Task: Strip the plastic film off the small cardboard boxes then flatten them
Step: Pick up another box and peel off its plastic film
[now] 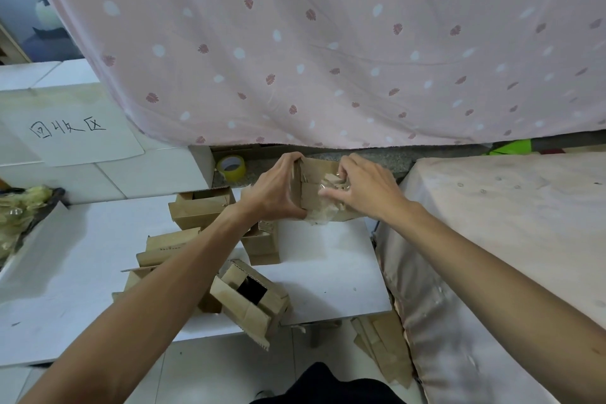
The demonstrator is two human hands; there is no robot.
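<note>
Left hand [273, 188] grips a box [310, 185] above the desk [328, 259]; right hand [362, 188] pinches its film [323, 211].

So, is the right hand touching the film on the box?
Touching. The head view shows the right hand pinching the crumpled film at the box, which the left hand grips.

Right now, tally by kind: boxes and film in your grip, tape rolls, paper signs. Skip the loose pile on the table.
Cardboard box, in the left hand's grip: 1
Plastic film, in the right hand's grip: 1
Yellow tape roll: 1
Handwritten paper sign: 1
Total: 4
</note>
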